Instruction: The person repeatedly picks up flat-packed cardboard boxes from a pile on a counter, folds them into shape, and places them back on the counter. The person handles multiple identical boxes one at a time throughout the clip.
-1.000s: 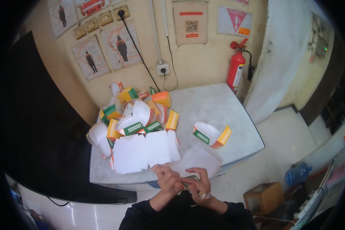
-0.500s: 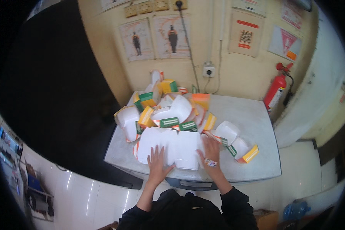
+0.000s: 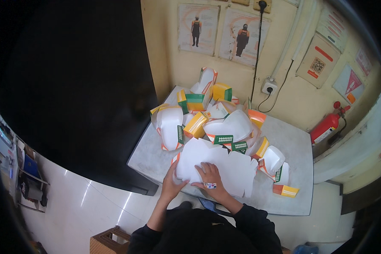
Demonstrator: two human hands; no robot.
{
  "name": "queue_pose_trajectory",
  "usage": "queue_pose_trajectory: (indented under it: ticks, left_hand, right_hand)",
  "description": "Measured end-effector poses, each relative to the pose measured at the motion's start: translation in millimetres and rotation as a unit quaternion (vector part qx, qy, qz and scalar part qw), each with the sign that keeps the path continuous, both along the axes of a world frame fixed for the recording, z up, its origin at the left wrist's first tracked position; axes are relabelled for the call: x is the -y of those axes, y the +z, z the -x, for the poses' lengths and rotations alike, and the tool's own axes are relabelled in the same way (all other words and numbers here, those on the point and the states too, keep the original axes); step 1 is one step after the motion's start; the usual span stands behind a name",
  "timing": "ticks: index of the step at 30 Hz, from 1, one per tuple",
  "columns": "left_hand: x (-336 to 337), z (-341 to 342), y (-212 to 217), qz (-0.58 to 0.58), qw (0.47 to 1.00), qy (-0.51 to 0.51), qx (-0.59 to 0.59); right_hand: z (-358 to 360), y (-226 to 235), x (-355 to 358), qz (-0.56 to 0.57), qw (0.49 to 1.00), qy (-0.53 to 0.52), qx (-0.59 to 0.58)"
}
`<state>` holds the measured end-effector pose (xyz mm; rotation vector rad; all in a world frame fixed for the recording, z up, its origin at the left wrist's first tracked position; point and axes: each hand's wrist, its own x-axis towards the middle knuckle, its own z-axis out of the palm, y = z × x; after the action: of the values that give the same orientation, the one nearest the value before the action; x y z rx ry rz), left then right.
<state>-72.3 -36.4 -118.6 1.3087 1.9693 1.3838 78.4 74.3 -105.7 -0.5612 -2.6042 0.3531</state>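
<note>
A flat white carton blank (image 3: 237,173) with a notched edge lies plain side up at the front of the table, apparently over other sheets. My left hand (image 3: 170,186) grips its left edge, thumb across the white face and fingers along the outer side, where an orange-patterned strip shows. On top of the blank rests my right hand (image 3: 211,181), fingers stretched out and thumb toward the left hand; a small coloured patch sits on its back. Behind both hands is a pile of folded food cartons (image 3: 228,127), white inside with yellow, green and orange sides.
The grey-topped table (image 3: 292,139) stands against a wall with posters and a plugged socket (image 3: 269,86). A red fire extinguisher (image 3: 326,127) hangs at the right. A large dark panel (image 3: 80,84) rises at the left, and a brown woven stool (image 3: 108,241) is below.
My right hand has moved left from the blank's right edge onto its middle. The left hand has gone to the left edge and closed there. The view has shifted and tilted.
</note>
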Motion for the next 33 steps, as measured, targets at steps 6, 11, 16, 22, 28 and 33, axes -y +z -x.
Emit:
queue_pose_trajectory:
  ticks: [6, 11, 16, 22, 28, 33]
  left_hand:
    - [1.2, 18.3, -7.0, -0.013, 0.995, -0.047, 0.087]
    - [3.5, 30.5, -11.0, -0.017, 0.994, -0.078, 0.077]
    - [2.0, 43.7, -15.5, -0.043, 0.99, -0.117, 0.07]
    - [-7.2, 52.0, -4.2, 0.005, 0.993, -0.12, -0.003]
    - [-27.3, 44.0, 43.2, -0.165, 0.968, -0.136, -0.13]
    - [-39.9, 18.0, 75.0, -0.285, 0.938, -0.053, 0.191]
  right_hand:
    - [2.6, 9.1, 1.3, 0.022, 0.999, 0.002, 0.044]
    - [8.6, 7.5, 4.4, 0.014, 0.996, -0.021, 0.085]
    - [11.8, 15.7, 5.4, 0.013, 0.996, -0.005, 0.092]
    - [13.4, 32.7, 7.0, 0.075, 0.994, -0.059, 0.046]
    - [15.5, 76.9, 20.5, -0.043, 0.975, -0.18, -0.127]
    - [21.8, 110.9, 40.4, -0.166, 0.964, -0.145, -0.151]
